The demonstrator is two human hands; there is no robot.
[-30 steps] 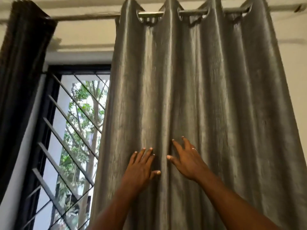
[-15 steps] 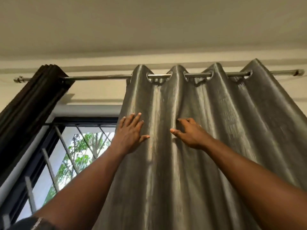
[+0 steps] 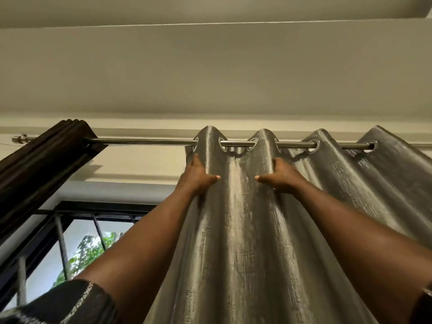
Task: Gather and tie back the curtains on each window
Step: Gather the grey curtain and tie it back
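A shiny grey eyelet curtain (image 3: 243, 242) hangs in folds from a chrome rod (image 3: 145, 141) near the ceiling. My left hand (image 3: 198, 176) grips the curtain's leftmost fold just below the rod, thumb in front and fingers wrapped behind the edge. My right hand (image 3: 280, 178) grips the second fold at the same height, thumb pointing left. Both arms reach up from below. A dark brown curtain (image 3: 39, 167) is bunched at the rod's left end.
The black-framed window with slanted bars (image 3: 60, 239) shows at lower left, with green leaves outside. The bare rod spans between the two curtains. The ceiling and a white wall beam lie just above the rod.
Both hands rose from mid-curtain to just under the rod and closed on the folds. My view tilted upward toward the ceiling.
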